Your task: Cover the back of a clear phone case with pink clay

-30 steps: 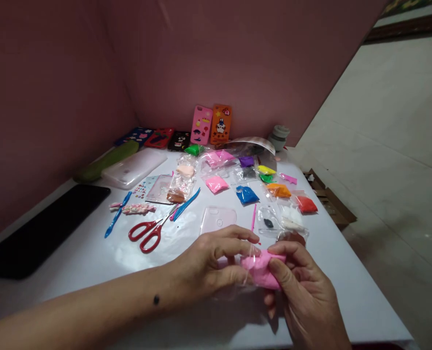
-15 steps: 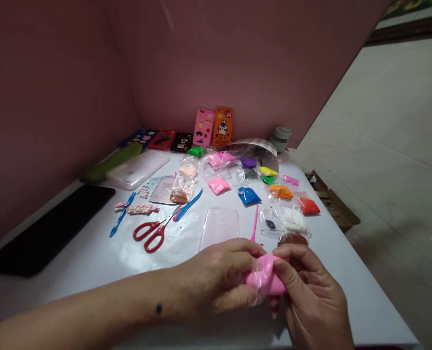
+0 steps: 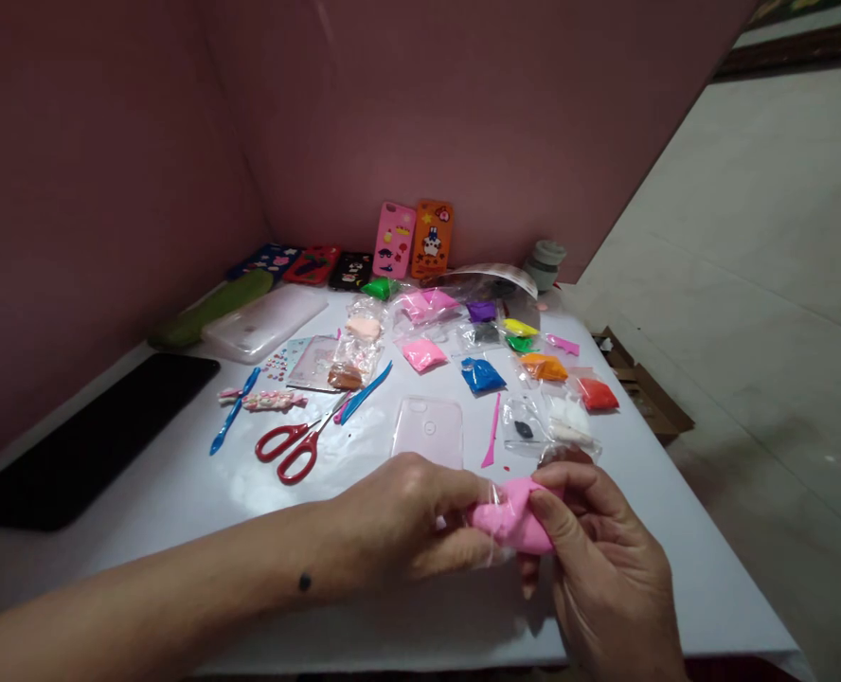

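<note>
A lump of soft pink clay (image 3: pixel 511 519) is held between my two hands, low above the table's front part. Clear plastic wrapping (image 3: pixel 494 549) surrounds its left end. My left hand (image 3: pixel 420 516) grips the clay and wrapping from the left. On the right side, my right hand (image 3: pixel 612 568) pinches the clay between thumb and fingers. Just beyond my left hand lies a clear phone case (image 3: pixel 427 431), its near end hidden by the hand. A thin pink modelling tool (image 3: pixel 492 434) is beside the case. Behind my right fingers sits a brown packet (image 3: pixel 566 457), partly covered.
Red-handled scissors (image 3: pixel 296 450), a blue modelling tool (image 3: pixel 366 393) and a black phone-like slab (image 3: pixel 94 440) lie left. Several coloured clay packets, including a blue one (image 3: pixel 483 375), spread across the white table (image 3: pixel 349 606). Decorated phone cases (image 3: pixel 394 240) stand at the back wall.
My left fingers have shifted on the wrapping, and more of the pink clay shows between the hands. The whole view has moved slightly. My right hand keeps its pinch.
</note>
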### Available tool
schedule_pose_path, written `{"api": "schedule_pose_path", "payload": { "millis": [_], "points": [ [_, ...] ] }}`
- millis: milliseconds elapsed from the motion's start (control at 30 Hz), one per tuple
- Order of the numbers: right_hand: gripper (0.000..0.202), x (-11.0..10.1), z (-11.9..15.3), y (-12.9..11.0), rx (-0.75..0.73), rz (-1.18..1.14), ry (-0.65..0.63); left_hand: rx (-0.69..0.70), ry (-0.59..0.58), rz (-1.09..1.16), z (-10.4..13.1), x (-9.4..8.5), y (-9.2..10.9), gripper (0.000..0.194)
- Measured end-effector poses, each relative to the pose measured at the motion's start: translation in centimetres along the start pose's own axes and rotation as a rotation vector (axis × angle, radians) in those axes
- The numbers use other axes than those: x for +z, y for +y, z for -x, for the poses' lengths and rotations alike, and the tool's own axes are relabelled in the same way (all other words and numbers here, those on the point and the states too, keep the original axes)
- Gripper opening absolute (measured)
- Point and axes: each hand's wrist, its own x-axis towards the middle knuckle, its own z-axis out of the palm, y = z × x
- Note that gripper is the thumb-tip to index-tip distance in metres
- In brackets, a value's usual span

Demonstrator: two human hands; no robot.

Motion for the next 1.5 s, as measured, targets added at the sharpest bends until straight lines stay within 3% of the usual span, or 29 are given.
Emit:
{"api": "schedule_pose_path", "payload": {
  "millis": [133, 233, 333, 433, 600, 700, 800, 967, 1067, 1167, 1233, 1333, 1433, 1500],
  "points": [
    [0.006, -0.1, 0.3, 0.2, -0.216, 0.229, -0.009, -0.093, -0.087, -0.009, 0.4, -0.2, 0.8, 0.018],
    [0.004, -0.2, 0.4, -0.1, -0.409, 0.408, -0.024, -0.233, -0.227, 0.201, 0.5, -0.7, 1.0, 0.014],
    [0.006, -0.4, 0.5, -0.5, -0.500, 0.480, -0.035, -0.328, -0.373, 0.465, 0.3, -1.2, 0.5, 0.005],
    [0.006, -0.6, 0.6, -0.5, -0.493, 0.458, -0.008, -0.325, -0.392, 0.604, 0.0, -1.7, -0.1, 0.008],
    [0.001, -1.0, 0.5, -0.2, -0.298, 0.262, -0.024, -0.287, -0.227, 0.616, 0.0, -1.9, -0.3, 0.014],
    [0.006, -1.1, 0.5, -0.1, -0.179, 0.154, -0.001, -0.240, -0.105, 0.484, 0.0, -1.9, 0.0, 0.016],
    [0.011, -1.2, 0.5, -0.2, -0.077, 0.104, -0.013, -0.090, 0.000, 0.204, 0.0, -2.0, 0.1, 0.021],
    [0.010, -1.3, 0.5, -0.2, -0.093, 0.122, -0.015, 0.169, 0.021, -0.188, 0.1, -1.6, 0.1, 0.026],
    [0.007, -1.2, 0.4, 0.2, -0.101, 0.151, -0.024, 0.162, 0.024, -0.343, 0.2, -0.6, 0.3, 0.022],
    [0.004, -1.0, 0.4, 0.4, -0.202, 0.242, 0.010, 0.093, 0.020, -0.398, 0.3, 0.1, 0.6, 0.013],
    [0.004, -0.7, 0.4, 0.0, -0.286, 0.309, 0.036, 0.061, -0.030, -0.293, 0.4, -0.1, 0.8, 0.013],
    [0.003, -0.5, 0.5, -0.9, -0.356, 0.372, 0.021, -0.044, -0.173, 0.042, 0.5, -1.1, 0.8, 0.016],
    [0.004, -0.5, 0.7, -1.3, -0.361, 0.358, 0.005, -0.216, -0.290, 0.378, 0.7, -2.3, 0.6, 0.008],
    [0.003, -0.8, 0.7, -1.2, -0.341, 0.341, 0.008, -0.259, -0.323, 0.472, 0.8, -2.8, 0.5, 0.009]
  ]
}}
